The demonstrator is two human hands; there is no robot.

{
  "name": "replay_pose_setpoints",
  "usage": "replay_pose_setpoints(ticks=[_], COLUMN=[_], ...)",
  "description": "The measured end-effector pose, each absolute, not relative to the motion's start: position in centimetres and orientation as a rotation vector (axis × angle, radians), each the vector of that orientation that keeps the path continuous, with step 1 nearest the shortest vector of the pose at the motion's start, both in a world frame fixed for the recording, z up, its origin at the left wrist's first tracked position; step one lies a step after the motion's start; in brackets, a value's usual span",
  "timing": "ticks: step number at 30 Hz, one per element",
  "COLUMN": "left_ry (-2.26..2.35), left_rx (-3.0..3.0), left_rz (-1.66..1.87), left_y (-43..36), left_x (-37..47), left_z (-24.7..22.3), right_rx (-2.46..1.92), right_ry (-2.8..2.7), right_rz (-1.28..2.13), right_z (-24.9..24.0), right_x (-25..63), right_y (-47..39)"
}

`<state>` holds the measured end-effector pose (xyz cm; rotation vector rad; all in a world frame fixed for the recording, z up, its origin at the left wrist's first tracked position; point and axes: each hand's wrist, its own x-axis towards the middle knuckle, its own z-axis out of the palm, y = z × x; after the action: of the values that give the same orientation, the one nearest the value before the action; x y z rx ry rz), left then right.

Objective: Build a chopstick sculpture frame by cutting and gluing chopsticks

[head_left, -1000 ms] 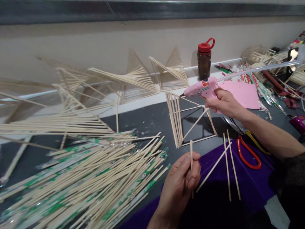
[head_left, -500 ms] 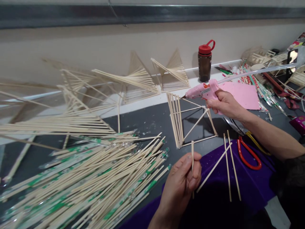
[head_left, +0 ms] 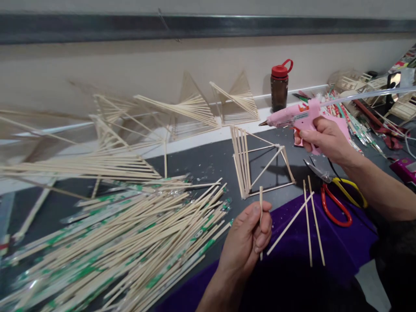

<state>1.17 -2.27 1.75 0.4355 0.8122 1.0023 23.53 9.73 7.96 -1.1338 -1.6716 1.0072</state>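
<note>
My right hand (head_left: 321, 136) is wrapped round the grip of a pink glue gun (head_left: 292, 116), whose tip points left, above and to the right of a small stick frame (head_left: 264, 170). The frame rests on the dark table, with several sticks side by side at its left. Between the fingers of my left hand (head_left: 248, 236) is a wooden stick (head_left: 261, 203), held upright in front of the frame. A few loose sticks (head_left: 308, 225) lie on purple cloth to the right of this hand.
Many wooden sticks (head_left: 156, 234), some in wrappers, cover the left front. Stick structures (head_left: 185, 112) stand along the wall. A bottle (head_left: 279, 89) stands behind. Scissors (head_left: 336, 190) with red and yellow handles lie at the right, near a purple object (head_left: 403, 170).
My right hand has moved the glue gun right, away from the frame's upper left corner. My left hand still pinches the stick, nearly in place. The view has shifted slightly.
</note>
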Motion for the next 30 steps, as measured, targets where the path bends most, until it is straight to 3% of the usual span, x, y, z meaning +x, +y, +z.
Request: replay_pose_setpoints(ticks=[5,9,15,30], left_ry=[0.906,1.047,0.943,0.809], left_rx=[0.478,0.537,0.473,0.210], left_rz=[1.091,1.362,1.613,1.565], left_y=[-2.1,-2.0,-1.5,-0.2], left_x=[1.3,0.7,-0.8,-1.5], left_z=[2.0,2.5,4.1,3.0], right_rx=[-1.157,-1.134,-1.156,-1.263], right_ry=[-1.665,-1.615,-1.646,-1.938], right_rz=[1.015,1.023,1.209,1.189], right_z=[9.2,9.6,8.6,6.1], right_x=[24.5,25.3,25.9,23.9], right_y=[6.0,2.7,-1.5,-4.7])
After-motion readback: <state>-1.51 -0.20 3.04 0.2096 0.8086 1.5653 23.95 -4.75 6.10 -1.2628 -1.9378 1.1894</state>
